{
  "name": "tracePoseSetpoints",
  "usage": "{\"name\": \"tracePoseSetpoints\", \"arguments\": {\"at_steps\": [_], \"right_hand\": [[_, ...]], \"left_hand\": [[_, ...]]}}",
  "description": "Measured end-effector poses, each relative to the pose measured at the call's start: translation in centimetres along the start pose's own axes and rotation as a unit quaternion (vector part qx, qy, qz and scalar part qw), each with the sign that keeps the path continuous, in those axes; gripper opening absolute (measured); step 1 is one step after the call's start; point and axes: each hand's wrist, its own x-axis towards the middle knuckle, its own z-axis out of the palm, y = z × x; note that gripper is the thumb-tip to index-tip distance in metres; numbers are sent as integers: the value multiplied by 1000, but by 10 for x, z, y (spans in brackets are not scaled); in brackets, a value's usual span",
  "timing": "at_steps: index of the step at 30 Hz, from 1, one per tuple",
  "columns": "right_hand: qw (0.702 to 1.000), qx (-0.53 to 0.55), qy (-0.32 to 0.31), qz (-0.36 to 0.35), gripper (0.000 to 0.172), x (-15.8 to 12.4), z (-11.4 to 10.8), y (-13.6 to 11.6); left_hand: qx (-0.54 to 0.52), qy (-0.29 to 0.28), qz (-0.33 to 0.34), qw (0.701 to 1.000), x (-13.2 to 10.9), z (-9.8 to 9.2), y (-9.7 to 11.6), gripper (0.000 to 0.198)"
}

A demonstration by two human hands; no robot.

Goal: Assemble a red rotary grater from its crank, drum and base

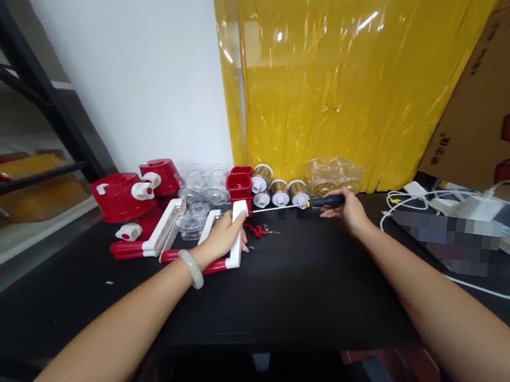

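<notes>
My left hand (222, 236) is closed around the white arm of a crank handle (235, 247), whose red grip points to the left. In my right hand (345, 211) is a screwdriver (325, 201) with a dark handle and a long thin shaft. Its shaft reaches left to the upper end of the white crank arm; whether the tip touches a screw there I cannot tell. Just right of my left hand lie a small red wing-shaped part (257, 231) and several small screws (273, 231). More white and red crank handles (164, 229) rest to the left.
Red grater housings (121, 196) stand at the left, beside clear plastic parts (204, 185). Behind my hands are red hoppers (240, 182), metal grater drums (279, 193) and clear cups (334, 173). White cables (421, 199) and a dark flat device (435, 238) lie right on the black table (298, 295).
</notes>
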Motion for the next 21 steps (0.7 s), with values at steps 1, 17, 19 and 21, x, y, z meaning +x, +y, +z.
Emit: {"name": "tracePoseSetpoints", "arguments": {"at_steps": [1, 17, 19, 21], "right_hand": [[1000, 13, -1, 7, 37, 0, 0, -1], [999, 9, 5, -46, 33, -2, -1, 0], [997, -10, 8, -70, 42, -1, -2, 2], [995, -38, 6, -94, 46, -1, -3, 3]], "left_hand": [[-1, -1, 1, 1000, 0, 0, 0, 36], [-20, -4, 2, 1000, -4, 1, 7, 35], [-19, -4, 0, 1000, -4, 1, 7, 35], [-19, -5, 1, 1000, -4, 0, 7, 35]]}}
